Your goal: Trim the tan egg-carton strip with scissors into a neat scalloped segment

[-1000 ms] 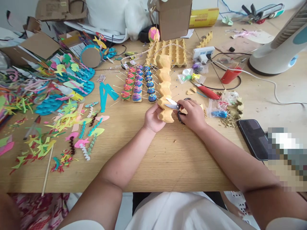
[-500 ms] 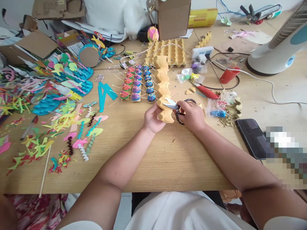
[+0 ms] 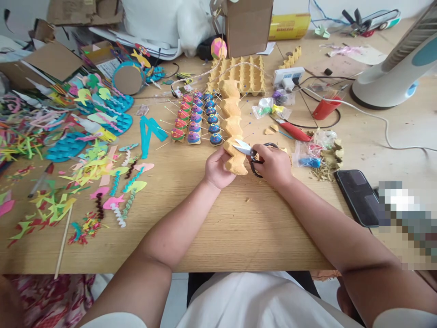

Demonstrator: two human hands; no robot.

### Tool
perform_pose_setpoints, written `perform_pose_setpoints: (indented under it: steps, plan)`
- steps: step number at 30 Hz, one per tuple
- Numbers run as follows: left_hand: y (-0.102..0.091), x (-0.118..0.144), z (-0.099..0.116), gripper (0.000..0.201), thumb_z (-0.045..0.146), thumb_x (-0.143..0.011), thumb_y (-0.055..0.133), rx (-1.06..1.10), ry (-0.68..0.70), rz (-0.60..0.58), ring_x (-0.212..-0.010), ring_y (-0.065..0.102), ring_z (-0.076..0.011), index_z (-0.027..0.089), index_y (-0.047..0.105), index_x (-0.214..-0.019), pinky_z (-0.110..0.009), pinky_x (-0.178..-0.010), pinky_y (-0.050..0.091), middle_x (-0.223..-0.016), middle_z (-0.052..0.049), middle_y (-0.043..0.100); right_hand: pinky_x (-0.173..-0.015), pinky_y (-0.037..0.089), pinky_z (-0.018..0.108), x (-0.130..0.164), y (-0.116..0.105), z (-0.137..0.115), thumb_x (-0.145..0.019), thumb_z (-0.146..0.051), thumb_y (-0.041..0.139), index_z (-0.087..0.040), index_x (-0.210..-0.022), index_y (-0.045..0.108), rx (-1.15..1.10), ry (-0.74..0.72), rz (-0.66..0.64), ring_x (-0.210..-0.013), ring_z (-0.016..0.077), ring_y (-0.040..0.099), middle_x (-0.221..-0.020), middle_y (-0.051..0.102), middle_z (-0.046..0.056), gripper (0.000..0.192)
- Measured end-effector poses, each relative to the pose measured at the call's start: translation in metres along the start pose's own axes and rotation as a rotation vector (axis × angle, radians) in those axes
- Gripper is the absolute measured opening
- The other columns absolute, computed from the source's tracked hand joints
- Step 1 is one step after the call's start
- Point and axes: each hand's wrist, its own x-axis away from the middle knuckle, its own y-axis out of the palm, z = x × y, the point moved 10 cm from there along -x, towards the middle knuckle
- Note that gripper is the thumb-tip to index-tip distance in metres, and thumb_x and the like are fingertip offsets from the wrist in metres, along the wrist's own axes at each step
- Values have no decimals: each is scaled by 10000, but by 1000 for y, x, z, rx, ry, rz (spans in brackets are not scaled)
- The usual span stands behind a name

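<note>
My left hand (image 3: 218, 171) grips the near end of a yellow egg-carton strip (image 3: 232, 109), a long row of bumpy cups pointing away from me. The fingers behind the strip are hidden. In my right hand (image 3: 276, 165) is a pair of scissors (image 3: 244, 148) with black handles. Their blades lie across the strip near its lower end and are slightly parted. Left of the strip stand three painted egg-carton rows, one red (image 3: 180, 123), one purple (image 3: 195, 118) and one blue (image 3: 214, 123), with pins sticking out sideways.
A yellow egg tray (image 3: 251, 73) lies beyond the strip. Paper cutouts (image 3: 118, 182) and blue woven pieces (image 3: 66, 148) spread over the left side. At right are a phone (image 3: 357, 196), a red cup (image 3: 326, 108), a power strip (image 3: 288, 74) with cables, and a fan (image 3: 385, 77).
The gap between the scissor blades has narrowed slightly. Both hands and the egg-carton strip stay in nearly the same place.
</note>
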Motion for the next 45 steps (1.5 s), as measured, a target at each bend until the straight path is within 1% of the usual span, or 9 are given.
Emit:
perform_pose_setpoints:
  steps: [5, 11, 14, 21, 25, 30, 35, 41, 45]
  plan:
    - [-3, 0, 0, 255, 321, -1023, 517, -12, 8, 11, -818, 758, -171, 261, 759, -1078, -300, -768, 594, -902, 3, 808, -616, 284, 317, 0, 1, 2, -932, -392, 606, -239, -1076, 722, 1, 13, -10, -679, 205, 568, -739, 688, 41, 240]
    - [-2, 1, 0, 320, 300, -1051, 447, 16, -13, 24, -804, 745, -166, 246, 756, -985, -289, -759, 586, -881, -4, 794, -608, 268, 318, 0, 3, 4, -921, -337, 601, -243, -1086, 718, 11, 18, -19, -660, 203, 564, -735, 693, 42, 223]
    - [-1, 1, -1, 356, 302, -1062, 423, 24, -27, 22, -783, 737, -162, 236, 752, -941, -282, -734, 580, -871, -10, 789, -600, 259, 315, 0, 5, 5, -938, -364, 600, -245, -1088, 717, 10, 22, -18, -655, 203, 568, -726, 692, 37, 225]
    - [-4, 1, -1, 323, 305, -1055, 449, 8, -19, 53, -812, 737, -174, 236, 762, -1018, -288, -760, 572, -884, -22, 784, -604, 273, 304, 1, 8, 9, -981, -475, 593, -258, -1069, 719, -43, 68, -29, -649, 200, 575, -734, 705, 33, 265]
    - [-2, 1, -1, 365, 292, -1072, 409, 61, -25, 36, -776, 734, -160, 220, 755, -978, -276, -736, 571, -859, -18, 787, -607, 285, 299, 1, 8, 10, -967, -493, 607, -254, -1054, 717, -83, 93, -23, -654, 195, 582, -752, 716, 34, 277]
    - [3, 5, -4, 446, 298, -1090, 352, 101, -75, 42, -717, 712, -158, 196, 739, -893, -277, -699, 555, -815, -31, 773, -599, 317, 278, 1, 12, 24, -935, -578, 635, -249, -1043, 690, -237, 230, -27, -627, 167, 548, -724, 669, 3, 351]
    - [6, 7, -4, 492, 296, -1099, 304, 106, -94, 41, -727, 716, -165, 202, 731, -873, -281, -691, 551, -804, -34, 770, -589, 328, 278, 0, 9, 39, -882, -680, 669, -243, -942, 631, -355, 359, 23, -596, 143, 475, -666, 578, -28, 443]
    - [2, 5, -4, 421, 284, -1085, 356, 116, -87, 49, -720, 718, -168, 212, 743, -936, -284, -683, 557, -812, -33, 772, -588, 329, 281, -1, 5, 28, -860, -664, 693, -237, -953, 624, -366, 304, 8, -608, 150, 483, -685, 583, -21, 442]
    - [1, 1, 0, 413, 284, -1082, 362, 113, -34, 21, -744, 736, -166, 195, 755, -994, -279, -709, 568, -830, -33, 782, -589, 331, 280, 0, 7, 13, -894, -601, 666, -233, -1022, 631, -366, 163, -43, -599, 154, 499, -678, 593, -24, 391]
